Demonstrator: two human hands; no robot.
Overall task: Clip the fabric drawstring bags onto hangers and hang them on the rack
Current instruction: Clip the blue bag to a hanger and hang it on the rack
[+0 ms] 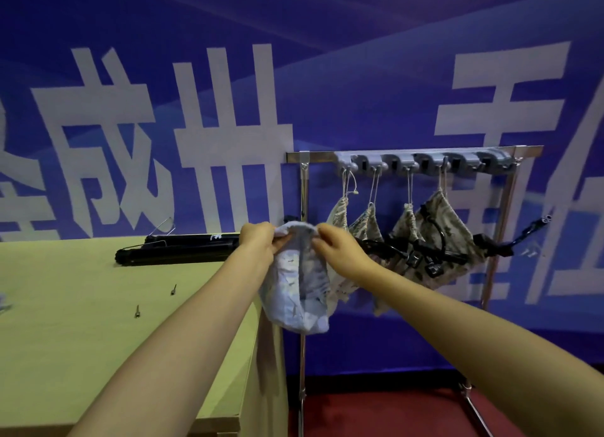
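Note:
A pale blue-white fabric drawstring bag [295, 283] hangs in the air beside the table's right edge. My left hand [258, 243] pinches its top rim on the left, and my right hand [340, 248] pinches the rim on the right. Behind them stands a metal rack [415, 151] with a grey row of hooks [425, 162]. Several patterned beige bags [447, 227] hang from those hooks by their strings. Black hangers with clips [421, 260] lie across these bags, just past my right hand.
A yellow-green table [98, 322] fills the lower left, with a black folded tripod-like bundle [176, 248] along its back edge and two small metal pins [173, 289] on top. A blue banner wall [359, 76] stands close behind. Red floor [376, 417] shows under the rack.

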